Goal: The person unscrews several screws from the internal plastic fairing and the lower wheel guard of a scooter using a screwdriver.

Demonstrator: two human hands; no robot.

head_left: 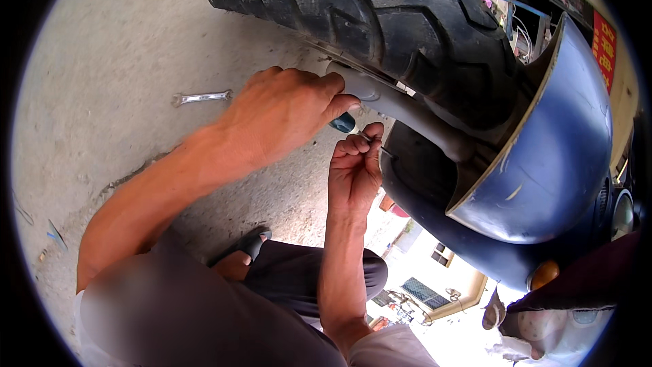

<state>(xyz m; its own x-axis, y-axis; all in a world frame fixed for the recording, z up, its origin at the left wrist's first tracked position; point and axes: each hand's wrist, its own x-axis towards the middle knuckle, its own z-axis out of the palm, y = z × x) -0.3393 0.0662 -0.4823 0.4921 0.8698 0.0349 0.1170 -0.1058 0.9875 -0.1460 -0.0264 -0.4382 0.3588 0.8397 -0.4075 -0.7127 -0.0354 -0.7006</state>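
Note:
My left hand (pixel 288 112) is closed round the dark green handle (pixel 343 123) of a screwdriver, most of it covered by my fingers. My right hand (pixel 356 170) pinches the thin metal shaft between thumb and fingers, and the tip pokes out toward the blue bodywork. Just above both hands runs a grey metal fork leg (pixel 414 114) beside a black treaded tyre (pixel 380 20). A blue mudguard (pixel 550 143) curves round the wheel at the right. What the tip touches, if anything, I cannot make out.
An open-ended spanner (pixel 204 97) lies on the concrete ground (pixel 129 47) left of my left hand. The vehicle's orange indicator lamp (pixel 543 275) and a headlamp (pixel 622 212) are at the lower right. My sandalled foot (pixel 251 243) rests below my hands.

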